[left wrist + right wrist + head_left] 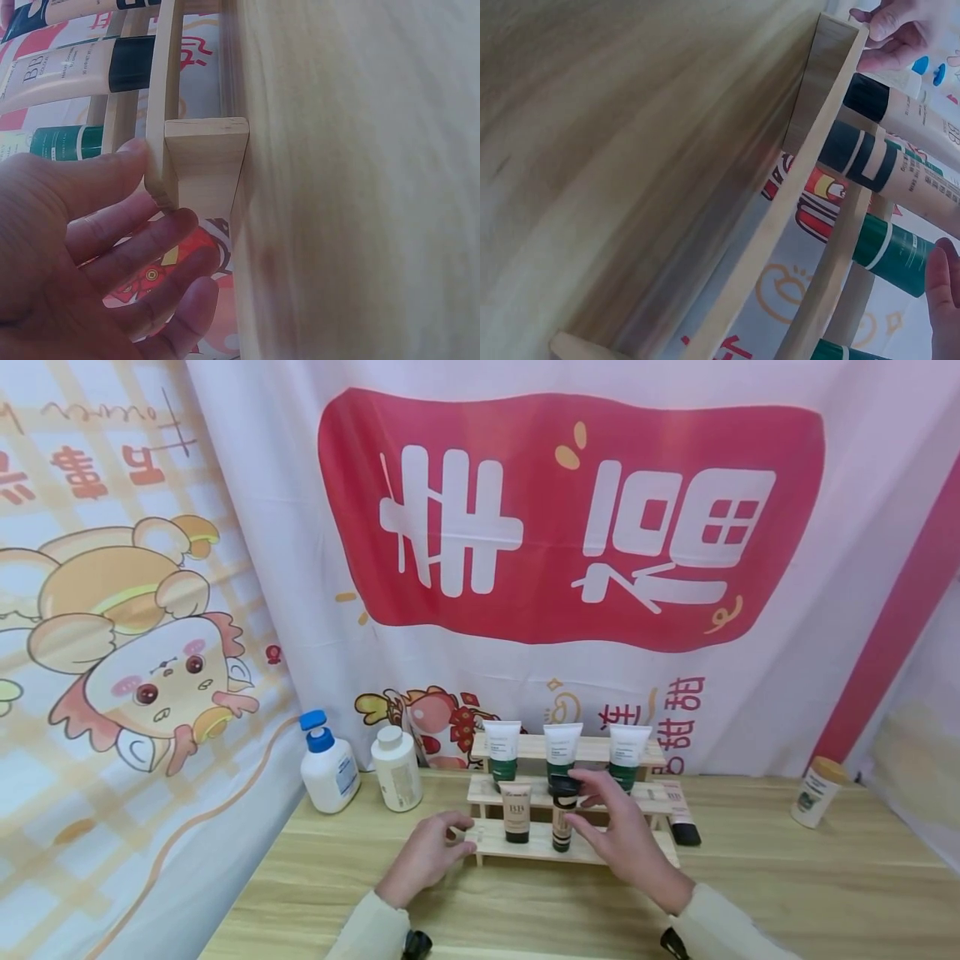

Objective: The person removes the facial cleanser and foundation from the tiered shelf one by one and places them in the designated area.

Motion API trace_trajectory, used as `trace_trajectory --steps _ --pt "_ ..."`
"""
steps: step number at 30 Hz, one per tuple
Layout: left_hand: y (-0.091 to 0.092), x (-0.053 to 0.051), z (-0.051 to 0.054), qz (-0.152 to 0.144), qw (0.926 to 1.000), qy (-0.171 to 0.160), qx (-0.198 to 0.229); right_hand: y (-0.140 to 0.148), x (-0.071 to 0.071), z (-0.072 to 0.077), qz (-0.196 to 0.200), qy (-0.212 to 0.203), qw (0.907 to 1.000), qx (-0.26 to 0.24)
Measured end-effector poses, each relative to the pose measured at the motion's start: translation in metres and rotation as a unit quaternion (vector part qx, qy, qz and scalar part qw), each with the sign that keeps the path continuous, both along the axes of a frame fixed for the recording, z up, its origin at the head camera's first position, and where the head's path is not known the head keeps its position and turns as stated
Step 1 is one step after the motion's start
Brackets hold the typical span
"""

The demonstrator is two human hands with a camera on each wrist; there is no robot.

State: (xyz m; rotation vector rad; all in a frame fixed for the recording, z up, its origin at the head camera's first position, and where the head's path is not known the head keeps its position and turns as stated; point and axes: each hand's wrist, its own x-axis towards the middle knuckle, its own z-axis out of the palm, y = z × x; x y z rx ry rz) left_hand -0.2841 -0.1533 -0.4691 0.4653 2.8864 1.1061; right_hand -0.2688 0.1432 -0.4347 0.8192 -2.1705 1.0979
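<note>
A three-step wooden display rack point(540, 853) stands on the table. My left hand point(431, 852) pinches the left end of its lowest step; in the left wrist view the thumb and index finger lie at the plank's end, with the other fingers loosely bent. A beige BB cream tube point(516, 814) with a black cap at its base stands on that step. To its right is a slim beige tube with a black top and dark bands point(562, 827), upright on the same step. My right hand point(626, 835) holds this tube by thumb and fingers near its top.
White-and-green tubes point(501, 750) stand in a row higher on the rack. Behind its right end a pink tube with a black cap point(686, 833) leans. A blue-pump bottle point(330, 772) and a white bottle point(397, 777) are at left, a tan-lidded bottle point(817, 793) far right.
</note>
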Motion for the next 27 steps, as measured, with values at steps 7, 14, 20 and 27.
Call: trace_trajectory --steps 7,14,20,27 --pt "0.0 0.0 0.0 0.003 1.0 0.005 -0.001 -0.005 0.004 -0.004 -0.022 -0.022 0.9994 -0.017" --pt "0.001 0.0 -0.003 0.01 1.0 0.0 0.001 -0.003 0.01 -0.004 -0.038 0.0 0.9991 -0.018" --pt "0.0 -0.001 -0.004 0.012 0.9999 0.009 -0.005 0.016 0.022 0.005 -0.048 0.023 0.9981 -0.033" --pt "-0.001 -0.002 -0.005 -0.003 0.9996 0.026 -0.007 0.059 0.032 0.017 -0.075 0.061 0.9949 -0.025"
